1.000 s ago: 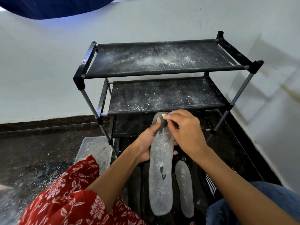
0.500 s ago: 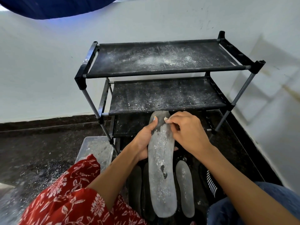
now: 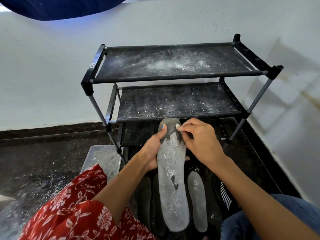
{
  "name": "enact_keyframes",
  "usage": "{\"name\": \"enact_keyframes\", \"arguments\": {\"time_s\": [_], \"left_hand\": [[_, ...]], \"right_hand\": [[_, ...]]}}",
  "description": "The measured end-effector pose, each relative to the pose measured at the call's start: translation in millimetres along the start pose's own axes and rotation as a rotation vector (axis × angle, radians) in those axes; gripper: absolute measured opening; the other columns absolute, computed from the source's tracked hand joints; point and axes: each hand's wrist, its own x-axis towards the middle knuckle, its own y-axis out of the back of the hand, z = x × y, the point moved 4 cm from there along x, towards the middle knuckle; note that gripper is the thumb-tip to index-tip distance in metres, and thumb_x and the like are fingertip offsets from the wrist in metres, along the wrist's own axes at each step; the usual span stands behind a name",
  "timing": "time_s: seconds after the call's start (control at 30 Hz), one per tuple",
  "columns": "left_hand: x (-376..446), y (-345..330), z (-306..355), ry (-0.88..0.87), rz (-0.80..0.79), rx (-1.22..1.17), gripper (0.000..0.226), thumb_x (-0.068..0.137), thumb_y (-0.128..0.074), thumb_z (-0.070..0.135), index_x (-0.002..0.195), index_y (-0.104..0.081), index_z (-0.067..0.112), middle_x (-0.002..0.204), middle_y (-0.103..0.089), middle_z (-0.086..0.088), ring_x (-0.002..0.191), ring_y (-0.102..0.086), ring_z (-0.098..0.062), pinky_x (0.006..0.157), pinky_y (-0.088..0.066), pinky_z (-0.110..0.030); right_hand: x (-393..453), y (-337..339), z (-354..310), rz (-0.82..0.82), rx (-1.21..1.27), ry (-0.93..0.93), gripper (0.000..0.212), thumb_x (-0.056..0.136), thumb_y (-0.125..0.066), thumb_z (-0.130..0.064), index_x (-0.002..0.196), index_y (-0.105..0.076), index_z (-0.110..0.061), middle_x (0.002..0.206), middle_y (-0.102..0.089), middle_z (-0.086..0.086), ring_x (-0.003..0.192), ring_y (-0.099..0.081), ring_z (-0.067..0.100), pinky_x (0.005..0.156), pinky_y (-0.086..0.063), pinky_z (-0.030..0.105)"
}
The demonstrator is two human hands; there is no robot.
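A long grey shoe insole, dusted with white powder and flakes, is held upright in front of me. My left hand grips its upper part from the left, thumb on the dark bare tip. My right hand has curled fingers and pinches a small pale flake at the insole's top right edge. The dark tip contrasts with the pale coating below it.
A black shoe rack with powder-strewn shelves stands against the white wall straight ahead. Several more insoles, one of them pale grey, lie on the dark floor below. A clear plastic tub sits to the left, a striped item to the right.
My right hand's fingertips have shifted slightly up and right along the insole's tip, and more dark surface shows there. The left hand keeps its hold.
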Motion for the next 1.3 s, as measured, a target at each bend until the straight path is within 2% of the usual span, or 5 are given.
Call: {"name": "enact_keyframes", "arguments": {"time_s": [0.23, 0.43, 0.6, 1.03, 1.3], "left_hand": [[-1, 14, 7, -0.027, 0.08, 0.041, 0.064, 0.097, -0.032, 0.053, 0.091, -0.077, 0.008, 0.096, -0.074, -0.012, 0.084, -0.072, -0.023, 0.065, -0.057, -0.031], [1, 12, 4, -0.001, 0.075, 0.018, 0.062, 0.093, -0.041, 0.055, 0.103, -0.071, 0.002, 0.105, -0.069, -0.022, 0.092, -0.069, -0.035, 0.077, -0.056, -0.054], [0, 2, -5, 0.042, 0.001, 0.051, 0.058, 0.089, -0.046, 0.055, 0.106, -0.071, 0.006, 0.104, -0.069, -0.021, 0.094, -0.067, -0.035, 0.084, -0.051, -0.059], [-2, 2, -5, 0.039, -0.016, 0.1, 0.057, 0.091, -0.045, 0.055, 0.105, -0.07, 0.007, 0.103, -0.069, -0.021, 0.091, -0.067, -0.036, 0.082, -0.053, -0.057], [-2, 2, 0, 0.008, 0.07, 0.086, 0.055, 0.096, -0.039, 0.051, 0.087, -0.078, 0.013, 0.089, -0.074, -0.012, 0.08, -0.072, -0.023, 0.064, -0.058, -0.033]], "right_hand": [[-7, -10, 5, -0.225, 0.039, -0.082, 0.007, 0.075, -0.071, -0.007, 0.078, -0.076, -0.01, 0.087, -0.072, 0.003, 0.096, -0.066, 0.01, 0.087, -0.052, 0.025], [-1, 3, 9, -0.043, 0.18, -0.162, 0.008, 0.073, -0.073, -0.01, 0.078, -0.075, -0.016, 0.079, -0.067, -0.008, 0.067, -0.061, -0.001, 0.064, -0.046, 0.009], [1, -1, -1, 0.001, 0.065, -0.024, 0.014, 0.086, -0.063, -0.006, 0.096, -0.073, -0.005, 0.093, -0.067, 0.004, 0.082, -0.063, 0.013, 0.079, -0.05, 0.02], [-2, -4, -2, -0.132, 0.109, -0.037, 0.013, 0.078, -0.068, -0.005, 0.086, -0.076, -0.012, 0.088, -0.069, -0.004, 0.077, -0.062, 0.002, 0.075, -0.048, 0.01], [-6, -15, -12, -0.177, -0.015, 0.081, 0.017, 0.079, -0.064, 0.001, 0.089, -0.075, -0.008, 0.09, -0.07, 0.003, 0.086, -0.064, 0.018, 0.08, -0.053, 0.035]]}}
